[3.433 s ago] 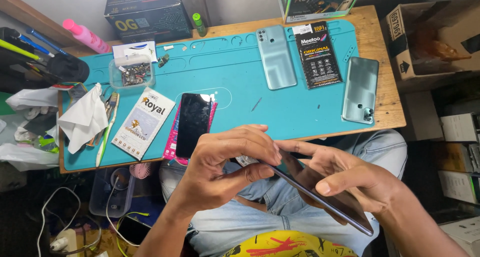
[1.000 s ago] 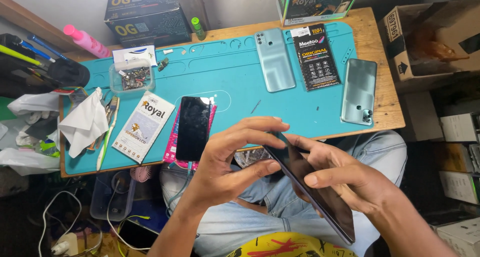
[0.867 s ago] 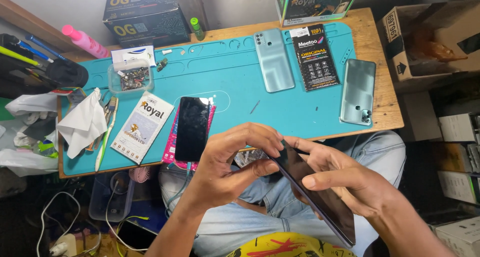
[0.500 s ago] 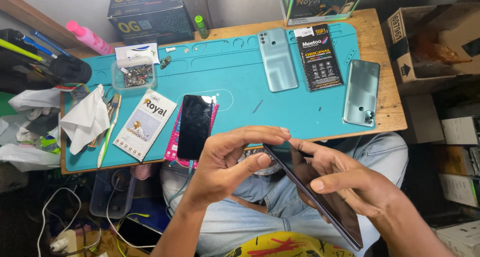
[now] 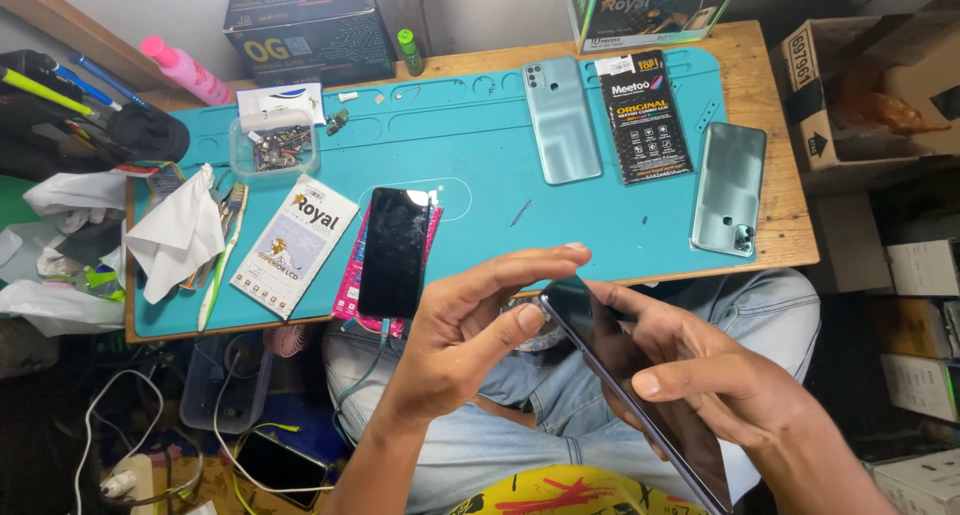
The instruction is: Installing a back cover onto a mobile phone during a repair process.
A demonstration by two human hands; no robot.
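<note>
Lower centre of frame, over the lap: dark-screened phone (image 5: 640, 385) tilted, cradled from beneath by right hand (image 5: 720, 385), fingers curled round its edge. Left hand (image 5: 470, 335) pinches the phone's top corner — thumb and forefinger closed on it. On the teal mat (image 5: 480, 145): black-and-orange flat package (image 5: 643, 115) upper right — white slim box (image 5: 295, 245) at left.

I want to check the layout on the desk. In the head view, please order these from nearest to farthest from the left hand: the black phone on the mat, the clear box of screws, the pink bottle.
1. Black phone: on the mat, just up-left of the left hand.
2. Clear box of screws: farther, mat's back left.
3. Pink bottle: farthest, back left corner of the desk.
</note>
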